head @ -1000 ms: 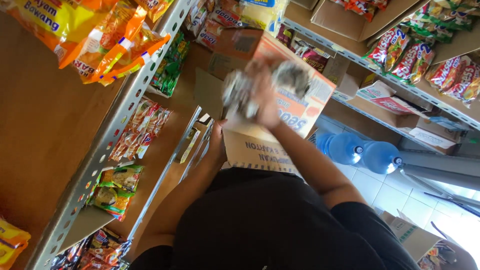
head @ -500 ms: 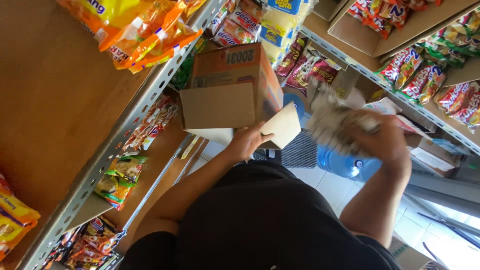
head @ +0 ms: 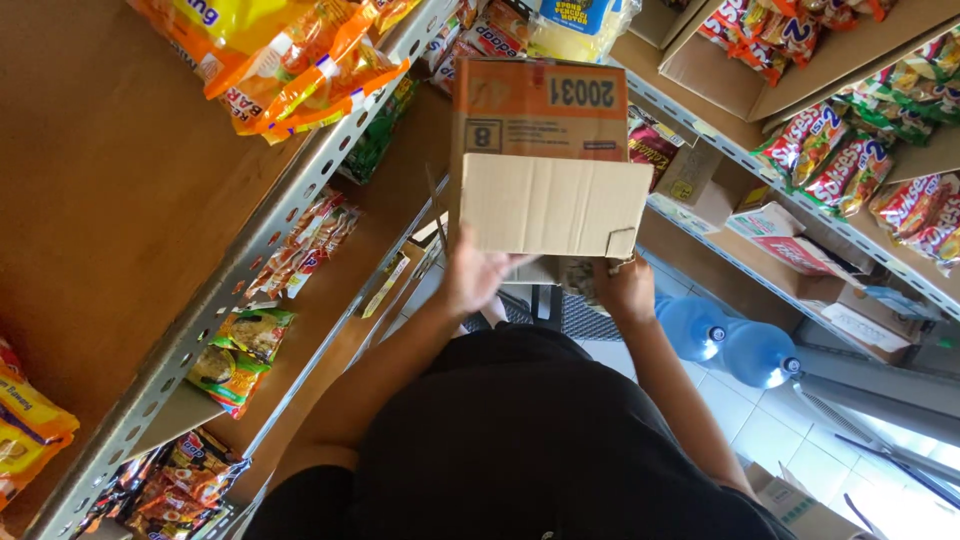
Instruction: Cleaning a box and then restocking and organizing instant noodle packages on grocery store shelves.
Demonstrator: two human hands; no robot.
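Observation:
I hold a brown and orange cardboard box [head: 545,150] up in front of my chest, one plain flap hanging open towards me. My left hand [head: 470,275] presses against the box's lower left side from below, fingers spread, and carries it. My right hand [head: 627,290] is under the flap's right corner, closed around a crumpled bundle of greyish packets [head: 578,277] that is partly hidden by the flap.
A metal shelf rack [head: 250,270] with orange and yellow snack packs runs along the left. More shelves with red snack packs [head: 840,150] and small cartons stand on the right. Two blue water bottles [head: 725,340] lie on the tiled floor.
My right hand, out to the right with the packets, has come back in under the box flap. The box has shifted right to the middle and closer, still carried by my left hand.

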